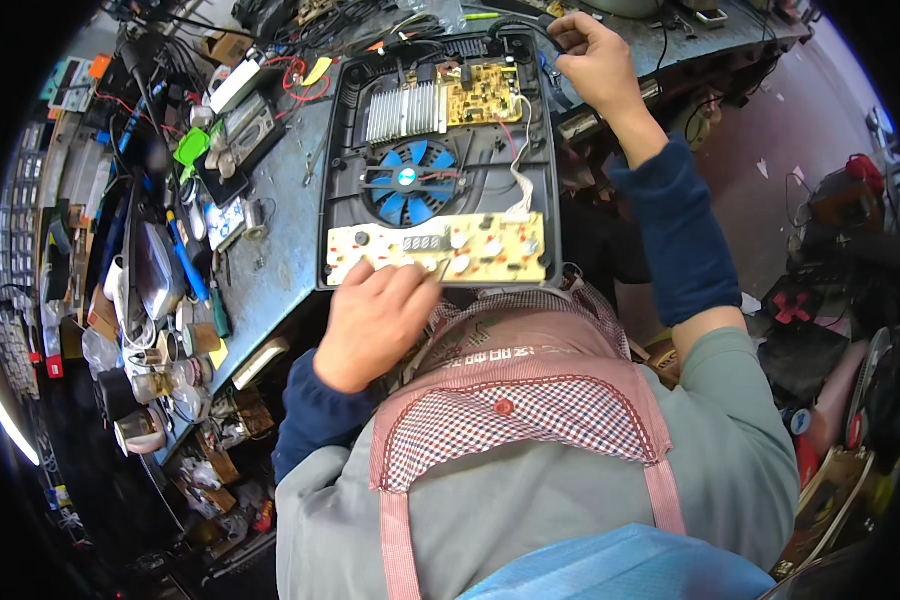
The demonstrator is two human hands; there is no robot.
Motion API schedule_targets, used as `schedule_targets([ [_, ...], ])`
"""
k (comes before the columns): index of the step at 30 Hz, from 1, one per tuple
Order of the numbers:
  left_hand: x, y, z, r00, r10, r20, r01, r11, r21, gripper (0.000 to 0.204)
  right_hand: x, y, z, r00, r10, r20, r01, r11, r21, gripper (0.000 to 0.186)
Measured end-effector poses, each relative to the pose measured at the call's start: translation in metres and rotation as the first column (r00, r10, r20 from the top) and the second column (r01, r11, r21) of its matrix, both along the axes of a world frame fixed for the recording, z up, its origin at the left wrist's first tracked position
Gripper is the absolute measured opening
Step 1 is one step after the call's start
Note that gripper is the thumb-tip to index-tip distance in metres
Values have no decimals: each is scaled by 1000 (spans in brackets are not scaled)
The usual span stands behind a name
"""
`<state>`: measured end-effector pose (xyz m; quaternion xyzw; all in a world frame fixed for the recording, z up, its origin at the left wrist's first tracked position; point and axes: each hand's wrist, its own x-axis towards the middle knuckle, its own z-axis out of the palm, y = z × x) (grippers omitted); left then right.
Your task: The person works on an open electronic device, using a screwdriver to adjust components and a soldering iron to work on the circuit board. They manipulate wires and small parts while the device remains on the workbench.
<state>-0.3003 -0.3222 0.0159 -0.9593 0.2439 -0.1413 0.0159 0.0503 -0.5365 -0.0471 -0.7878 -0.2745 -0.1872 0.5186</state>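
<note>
In front of me lies an opened induction cooker base (554, 200), a black shell with its insides bare. A long yellow control board (480, 246) with a small digit display lies across its near end. My left hand (375, 325) is closed at that board's near edge, fingertips curled over it. Beyond the board are a blue-bladed fan (407, 181), a finned heat sink (405, 113) and a yellow power board (487, 93). White wires (521, 185) run between the two boards. At the far right corner, my right hand (600, 68) pinches a black power cord (530, 29).
The blue-grey workbench (288, 215) carries crowded tools and parts on the left, among them a blue-handled tool (187, 258) and a green plastic piece (191, 147). Tangled cables lie beyond the cooker base. More clutter stands at the right.
</note>
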Motion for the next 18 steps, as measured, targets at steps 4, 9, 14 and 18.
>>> schedule_targets([
  [4, -34, 25, -3, 974, 225, -12, -225, 974, -37, 23, -13, 3, -7, 970, 174, -170, -139, 970, 200, 38],
  [9, -70, 10, -57, 789, 556, -261, -535, 411, -738, 15, 5, 18, -33, 949, 255, -184, -202, 943, 263, 34],
  [14, -53, -8, -69, 694, -185, -696, -711, -329, -621, 50, 9, 32, -20, 968, 148, -202, -124, 984, 124, 40],
  [18, -43, -15, -67, 709, -145, -690, -657, -491, -572, 55, 34, 38, -15, 818, 363, -447, -260, 925, 276, 41],
])
